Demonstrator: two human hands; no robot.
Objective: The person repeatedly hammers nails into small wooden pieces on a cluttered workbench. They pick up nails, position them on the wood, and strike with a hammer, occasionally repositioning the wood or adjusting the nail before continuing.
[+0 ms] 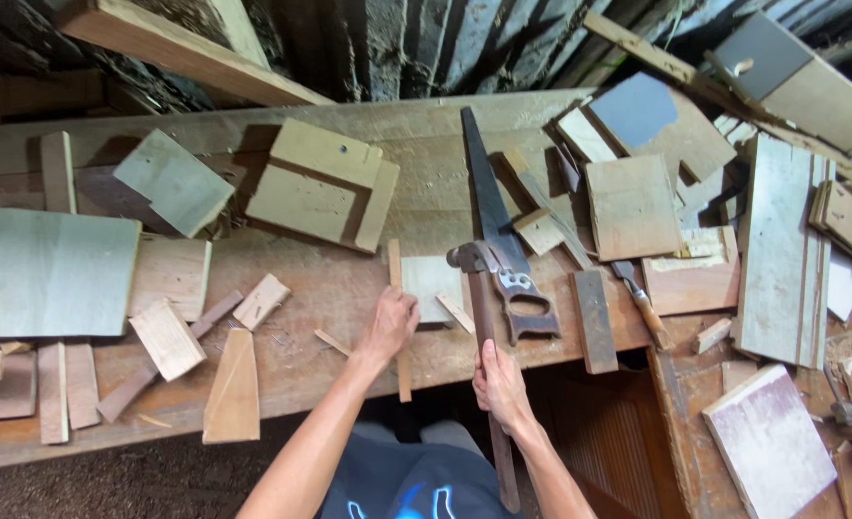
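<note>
- Head view, the only one here: left hand (388, 322) presses down on a thin wood strip (400, 322) lying on the worktop (330, 288). Fingers are curled over the strip, pinning it more than wrapping it.
- Right hand (499, 380) is clenched around the long handle of a hammer (481, 317). Its head sits at the top end, just beside the small pale square (432, 285) and touching or nearly touching the saw (498, 240).
- Strip's long axis runs away from the person, near end hanging past the worktop's front edge, far end pointing toward the back wall. It's almost straight up-and-down in the picture.
- Hammer runs close to parallel with it: head pointing away from the person, handle butt down past the edge toward the lap.
- Saw lies right beside the hammer, tip pointing to the back, grip toward the person.
- What I'd worry about: the left fingers sit just beside the hammer head, so a stray swing could easily catch them.
- The strip overhangs the edge, so a hit on the unsupported part could flip it or split it; it looks thin.
- Saw teeth are next to the right hand's path, and I reckon a sloppy pull-back could graze them. Can't tell which side the teeth face.
- Loose offcuts (166, 336) lie all around, and a bump could send one off the edge.
</note>
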